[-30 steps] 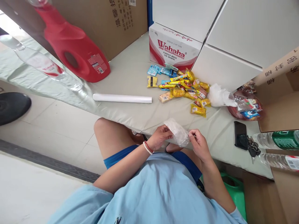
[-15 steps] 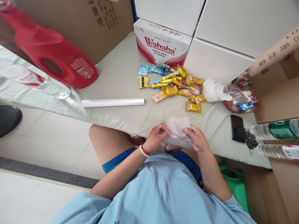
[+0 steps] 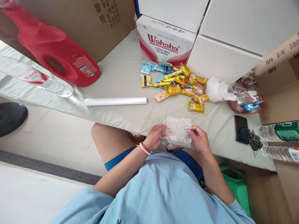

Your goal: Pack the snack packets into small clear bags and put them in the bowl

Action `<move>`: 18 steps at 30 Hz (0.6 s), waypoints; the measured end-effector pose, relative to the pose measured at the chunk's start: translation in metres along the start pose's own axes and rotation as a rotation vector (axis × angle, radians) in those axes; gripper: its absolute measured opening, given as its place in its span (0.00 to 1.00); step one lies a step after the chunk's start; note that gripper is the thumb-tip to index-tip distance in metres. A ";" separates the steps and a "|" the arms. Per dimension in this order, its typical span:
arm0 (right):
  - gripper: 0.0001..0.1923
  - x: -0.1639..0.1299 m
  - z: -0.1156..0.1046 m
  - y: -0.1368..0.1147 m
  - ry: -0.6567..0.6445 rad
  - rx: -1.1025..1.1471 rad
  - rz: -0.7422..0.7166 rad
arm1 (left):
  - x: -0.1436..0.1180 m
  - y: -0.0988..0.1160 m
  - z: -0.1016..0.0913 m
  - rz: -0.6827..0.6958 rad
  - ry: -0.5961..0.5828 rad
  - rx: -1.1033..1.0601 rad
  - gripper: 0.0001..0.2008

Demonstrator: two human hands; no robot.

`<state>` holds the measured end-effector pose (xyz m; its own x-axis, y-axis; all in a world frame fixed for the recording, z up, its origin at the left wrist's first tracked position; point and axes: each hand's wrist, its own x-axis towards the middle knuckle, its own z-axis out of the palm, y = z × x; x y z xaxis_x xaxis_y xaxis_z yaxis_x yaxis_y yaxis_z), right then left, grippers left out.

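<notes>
We hold a thin, see-through, crinkly plastic bag (image 3: 177, 132) between our two hands, just above the near edge of the pale cloth-covered table (image 3: 121, 77). Our left hand (image 3: 154, 137) pinches its left edge and our right hand (image 3: 198, 140) pinches its right edge, so the hands are apart with the bag spread flat between them. The bag looks very light, soft and floppy, and a bit slippery, so we think the top corners are the best places to hold. Beyond our hands lies a pile of small yellow and blue snack packets (image 3: 177, 85). We cannot tell if the bag's mouth is open, because it is clear and wrinkled. Our fingertips hide behind it.
</notes>
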<state>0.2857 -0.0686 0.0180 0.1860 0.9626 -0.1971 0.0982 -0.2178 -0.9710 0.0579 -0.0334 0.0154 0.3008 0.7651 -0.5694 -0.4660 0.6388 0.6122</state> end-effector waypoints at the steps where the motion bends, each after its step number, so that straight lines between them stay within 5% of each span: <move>1: 0.15 -0.001 -0.001 -0.001 0.004 -0.042 -0.015 | 0.001 0.000 0.000 0.019 0.000 0.007 0.20; 5: 0.13 -0.007 0.000 -0.016 0.198 -0.269 -0.258 | -0.001 -0.004 0.004 0.068 0.007 0.064 0.20; 8: 0.15 -0.012 0.016 -0.027 0.077 -0.312 -0.379 | -0.005 -0.008 0.011 0.092 0.018 0.143 0.20; 12: 0.09 -0.007 0.042 -0.023 -0.104 -0.345 -0.323 | -0.010 -0.011 0.017 0.151 0.018 0.215 0.23; 14: 0.04 -0.002 0.046 -0.016 -0.104 -0.318 -0.276 | -0.012 -0.009 0.016 0.148 0.024 0.218 0.25; 18: 0.12 0.004 0.032 -0.008 -0.048 -0.049 -0.093 | -0.013 -0.005 0.007 0.157 0.061 0.211 0.27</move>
<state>0.2542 -0.0582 0.0211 0.1273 0.9853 -0.1139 0.1606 -0.1338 -0.9779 0.0618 -0.0457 0.0237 0.1846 0.8537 -0.4870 -0.3172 0.5207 0.7926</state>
